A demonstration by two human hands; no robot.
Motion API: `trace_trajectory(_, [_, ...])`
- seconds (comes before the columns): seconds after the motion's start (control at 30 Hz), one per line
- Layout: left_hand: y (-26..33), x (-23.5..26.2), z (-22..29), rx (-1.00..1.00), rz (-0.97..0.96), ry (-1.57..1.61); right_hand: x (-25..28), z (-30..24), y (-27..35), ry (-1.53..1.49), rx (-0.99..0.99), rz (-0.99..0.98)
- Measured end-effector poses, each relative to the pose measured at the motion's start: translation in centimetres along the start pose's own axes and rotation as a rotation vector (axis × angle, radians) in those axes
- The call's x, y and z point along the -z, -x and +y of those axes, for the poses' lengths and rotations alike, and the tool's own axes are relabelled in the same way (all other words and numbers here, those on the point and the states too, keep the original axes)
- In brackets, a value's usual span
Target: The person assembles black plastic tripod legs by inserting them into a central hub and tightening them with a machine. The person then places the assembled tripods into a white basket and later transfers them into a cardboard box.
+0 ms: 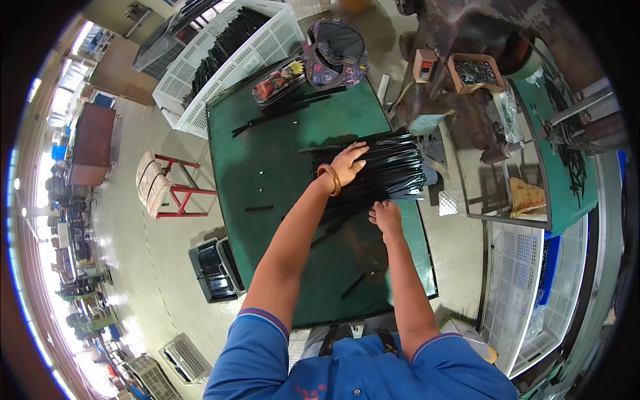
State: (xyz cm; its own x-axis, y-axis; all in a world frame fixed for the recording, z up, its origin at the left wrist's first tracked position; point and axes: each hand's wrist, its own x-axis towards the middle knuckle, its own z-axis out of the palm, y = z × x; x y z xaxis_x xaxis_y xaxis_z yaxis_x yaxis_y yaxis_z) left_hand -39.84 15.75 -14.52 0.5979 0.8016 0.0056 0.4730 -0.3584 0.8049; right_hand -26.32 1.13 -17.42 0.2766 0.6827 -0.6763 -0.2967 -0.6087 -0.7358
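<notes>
A thick pile of long, thin black strips [387, 161] lies across the right part of the green table [241, 248], their ends toward its right edge. My left hand [349, 165] rests flat on top of the pile with its fingers stretched out; a brown bangle [330, 180] circles that wrist. Beside the near side of the pile, my right hand [387, 219] is closed, its fingers curled in. What the curled fingers hold, if anything, is hidden. Some loose strips [325, 235] spread out below the pile.
At the table's far end are more black strips [280, 115], a clear-lidded packet [278, 81] and a patterned bag [335, 53]. A white crate [230, 57] of strips stands beyond. A red-framed stool [175, 187] is at the left. Machinery with a parts box [476, 72] stands at the right.
</notes>
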Motion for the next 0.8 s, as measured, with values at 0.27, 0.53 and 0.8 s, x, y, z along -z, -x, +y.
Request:
trace_trajectory(0.27, [23.5,-0.1,2.5,0.427,0.654,-0.383,1.8,4.0,0.1,0.42,0.491,-0.031])
trace_trajectory(0.53, [33.1,-4.2,2.6,0.63,0.251,-0.598,2.1,4.2,3.8,0.779,0.7,-0.166])
trace_trajectory(0.8, [36.6,-2.2,3.1,0.647,0.121,-0.465,4.8,8.1,14.3,1.571,1.281,-0.653])
